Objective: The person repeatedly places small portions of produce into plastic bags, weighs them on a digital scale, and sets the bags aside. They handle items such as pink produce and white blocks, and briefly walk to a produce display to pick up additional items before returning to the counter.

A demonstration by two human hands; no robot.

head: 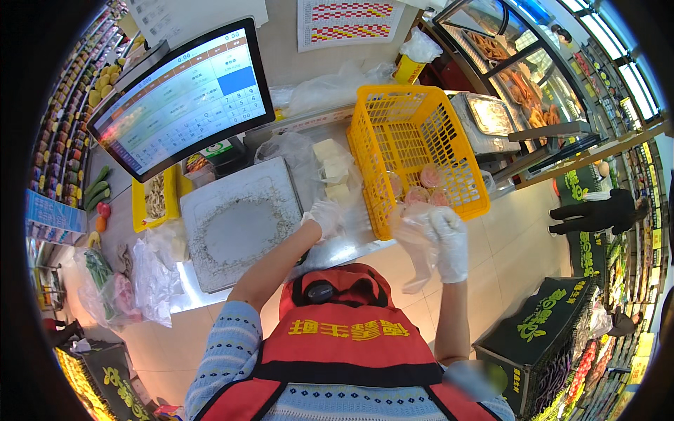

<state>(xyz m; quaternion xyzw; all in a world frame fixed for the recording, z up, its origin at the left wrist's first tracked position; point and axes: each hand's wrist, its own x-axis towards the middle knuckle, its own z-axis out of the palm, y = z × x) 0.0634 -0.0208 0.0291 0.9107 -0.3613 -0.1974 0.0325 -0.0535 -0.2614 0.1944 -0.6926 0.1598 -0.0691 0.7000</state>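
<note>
My left hand [325, 220], in a clear plastic glove, is over the counter between the weighing scale plate [239, 221] and the yellow basket, near a bag of pale blocks [333, 163]. Blur hides whether it grips anything. My gloved right hand [450, 231] is closed on a thin clear plastic bag [418, 263] that hangs at the near side of the yellow plastic basket [408, 90]. Several round pink items in clear wrap [430, 176] lie in the basket's near end.
A touch screen [184, 100] stands at the back left. A yellow tray of mushrooms [155, 200] and bagged green vegetables [100, 279] are to the left. A glass food case [516, 68] is at the back right. People stand in the aisle at the far right.
</note>
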